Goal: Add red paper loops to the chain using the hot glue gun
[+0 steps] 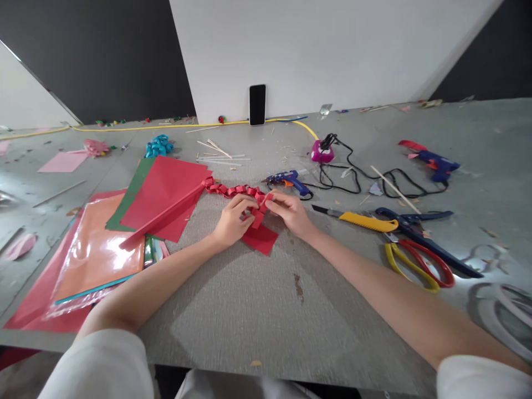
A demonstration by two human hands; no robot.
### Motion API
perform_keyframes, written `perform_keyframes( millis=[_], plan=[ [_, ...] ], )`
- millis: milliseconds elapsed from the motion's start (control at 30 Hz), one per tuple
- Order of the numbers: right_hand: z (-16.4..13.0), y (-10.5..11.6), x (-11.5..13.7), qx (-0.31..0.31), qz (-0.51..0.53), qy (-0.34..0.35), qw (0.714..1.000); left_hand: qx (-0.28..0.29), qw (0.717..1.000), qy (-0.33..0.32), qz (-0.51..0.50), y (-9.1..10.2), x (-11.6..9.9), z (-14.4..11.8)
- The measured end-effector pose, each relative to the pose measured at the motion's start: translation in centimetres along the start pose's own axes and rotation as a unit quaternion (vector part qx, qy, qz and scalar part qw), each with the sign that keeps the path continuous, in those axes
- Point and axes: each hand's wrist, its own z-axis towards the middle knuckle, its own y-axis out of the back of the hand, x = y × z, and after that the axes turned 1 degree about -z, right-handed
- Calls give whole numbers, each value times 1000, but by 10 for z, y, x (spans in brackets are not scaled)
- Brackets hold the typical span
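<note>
A red paper strip [259,217] is pinched between my two hands above the table. My left hand [233,221] closes its thumb and fingers on the strip's left side. On the other side, my right hand [291,214] pinches its upper right end. A chain of folded red paper [228,192] runs leftward from behind my fingers to a long rolled red paper stick [166,215]. Where the chain meets the strip is hidden by my fingers. Below my hands lies a small red paper piece [263,241].
Left are red sheets [166,185], a green sheet [132,199] and plastic-wrapped orange paper [103,244]. A blue glue gun [290,180] lies just beyond my hands. Rightward are a yellow cutter [368,221], scissors [415,266] and black cords [353,172]. A phone [257,105] leans at the wall.
</note>
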Motion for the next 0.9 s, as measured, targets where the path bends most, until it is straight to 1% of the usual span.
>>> perform_keyframes(
  millis=[167,367,567,767,900],
  plan=[
    [1,0,-4,5,-2,-8,1000,-18,1000,3,13,0,0,0],
    [2,0,-6,-23,8,-26,999,-20,1000,16,8,0,0,0],
    [0,2,-5,-10,11,-35,999,-8,1000,17,-7,2,-3,1],
    [0,1,-1,23,17,-44,999,-13,1000,11,-16,1,-2,1],
    [0,1,-2,19,27,-47,998,-4,1000,23,-4,1,-1,1]
  ],
)
